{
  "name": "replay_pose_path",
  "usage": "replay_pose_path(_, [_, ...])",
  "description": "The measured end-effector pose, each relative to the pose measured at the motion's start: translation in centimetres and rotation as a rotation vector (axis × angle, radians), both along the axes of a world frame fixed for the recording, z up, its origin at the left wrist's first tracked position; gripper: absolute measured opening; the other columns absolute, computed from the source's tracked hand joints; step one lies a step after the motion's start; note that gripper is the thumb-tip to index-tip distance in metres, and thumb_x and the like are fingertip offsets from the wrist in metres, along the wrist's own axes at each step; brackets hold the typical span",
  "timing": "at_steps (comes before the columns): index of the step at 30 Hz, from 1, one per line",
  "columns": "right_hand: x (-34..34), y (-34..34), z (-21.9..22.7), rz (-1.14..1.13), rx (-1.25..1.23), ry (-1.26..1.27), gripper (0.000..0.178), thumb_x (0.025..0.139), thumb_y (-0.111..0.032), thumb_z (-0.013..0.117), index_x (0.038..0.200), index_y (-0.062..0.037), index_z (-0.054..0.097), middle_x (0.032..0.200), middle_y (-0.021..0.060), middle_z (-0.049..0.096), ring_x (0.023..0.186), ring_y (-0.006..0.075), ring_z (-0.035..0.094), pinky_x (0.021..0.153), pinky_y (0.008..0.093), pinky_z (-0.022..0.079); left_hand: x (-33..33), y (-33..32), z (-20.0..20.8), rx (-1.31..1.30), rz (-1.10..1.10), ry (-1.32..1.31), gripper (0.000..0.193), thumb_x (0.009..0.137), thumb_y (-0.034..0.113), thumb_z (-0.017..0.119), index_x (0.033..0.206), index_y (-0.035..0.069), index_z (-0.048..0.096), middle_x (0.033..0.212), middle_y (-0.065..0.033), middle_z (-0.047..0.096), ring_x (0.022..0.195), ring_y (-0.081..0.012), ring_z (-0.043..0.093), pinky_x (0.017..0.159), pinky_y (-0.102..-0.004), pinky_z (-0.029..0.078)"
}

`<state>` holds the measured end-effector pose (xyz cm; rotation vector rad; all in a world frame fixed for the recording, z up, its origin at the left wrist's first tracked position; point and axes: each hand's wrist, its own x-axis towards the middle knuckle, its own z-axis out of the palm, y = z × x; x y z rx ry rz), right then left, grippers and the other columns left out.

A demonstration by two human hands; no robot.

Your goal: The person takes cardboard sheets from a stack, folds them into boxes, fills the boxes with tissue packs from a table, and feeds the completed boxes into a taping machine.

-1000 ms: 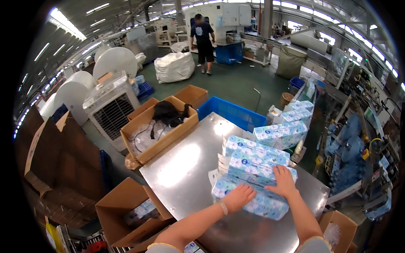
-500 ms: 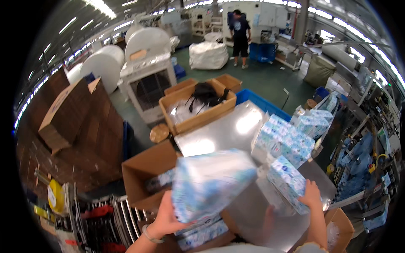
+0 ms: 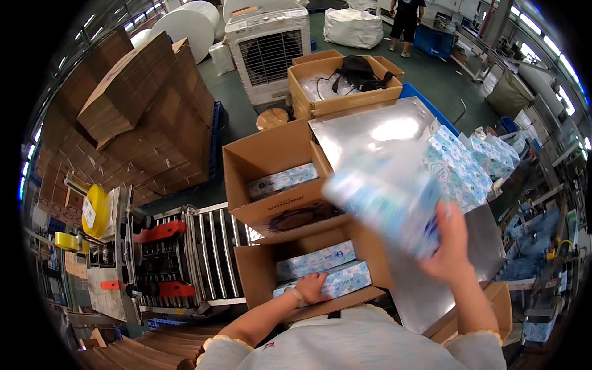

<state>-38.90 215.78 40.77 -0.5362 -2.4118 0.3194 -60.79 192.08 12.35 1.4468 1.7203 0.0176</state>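
My left hand (image 3: 312, 288) reaches into the near open cardboard box (image 3: 248, 277), its fingers laid over a blue-and-white tissue pack (image 3: 346, 280) and spread rather than wrapped round it. A second tissue pack (image 3: 316, 259) lies alongside in the same box. My right hand (image 3: 449, 243) grips another tissue pack (image 3: 385, 194), held tilted above the metal table (image 3: 425, 290) and smeared by motion. Behind it, larger patterned packs (image 3: 457, 169) stand on the table's right part.
A second open box (image 3: 265, 154), with a tissue pack inside, adjoins the near one. A roller conveyor (image 3: 216, 250) with red clamps lies left. Stacked cartons (image 3: 163, 132), an air cooler (image 3: 269, 58) and a box holding a black bag (image 3: 361, 73) stand beyond. A person (image 3: 407, 18) stands far back.
The left hand has gone down from holding a pack in the air to resting on a pack in the near box. My right hand has lifted its pack off the table. The view has shifted.
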Motion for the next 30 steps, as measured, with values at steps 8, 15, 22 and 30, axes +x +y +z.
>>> replay_pose_path(8, [-13.4,-4.7,-21.9,0.707,0.105,-0.382,0.066,0.086,-0.01,0.06,0.144,-0.0393,0.054,0.117,0.0157,0.057,0.104,0.0317,0.058,0.092,0.0432,0.045,0.9,0.7,-1.8,0.147,0.127,-0.267,0.075,0.089,0.044,0.072,0.147,0.007,0.044,0.139,-0.0222,0.056,0.125,-0.0437,0.054,0.103,-0.0531,0.045])
replay_pose_path(15, [-20.3,-5.9,-36.9,0.501,0.207,-0.532,0.058,0.09,-0.015,0.054,0.148,-0.0148,0.051,0.159,0.0089,0.042,0.147,0.0276,0.038,0.113,0.0452,0.036,-1.2,2.1,-3.2,0.218,0.07,-0.186,0.065,0.091,0.044,0.069,0.139,0.004,0.052,0.128,-0.027,0.062,0.111,-0.0438,0.062,0.094,-0.0497,0.05])
replay_pose_path(22, [-0.3,3.9,-18.3,0.068,-0.169,0.081,0.028,0.086,-0.009,0.068,0.113,-0.0061,0.07,0.112,0.014,0.068,0.095,0.0284,0.067,0.075,0.0382,0.054,-4.0,8.8,-1.8,0.26,0.093,0.255,0.086,0.083,0.03,0.075,0.158,0.016,0.033,0.163,-0.019,0.031,0.148,-0.0427,0.03,0.112,-0.0624,0.036])
replay_pose_path(30, [49.2,-9.9,-29.4,-2.322,-0.714,-0.744,0.074,0.099,-0.064,0.049,0.146,-0.0063,0.049,0.141,0.0188,0.055,0.129,0.0399,0.054,0.108,0.0523,0.041,-6.2,13.0,-15.4,-0.028,-0.097,0.243,0.098,0.077,0.053,0.078,0.157,0.02,0.034,0.166,-0.0169,0.025,0.155,-0.0368,0.018,0.116,-0.0688,0.027])
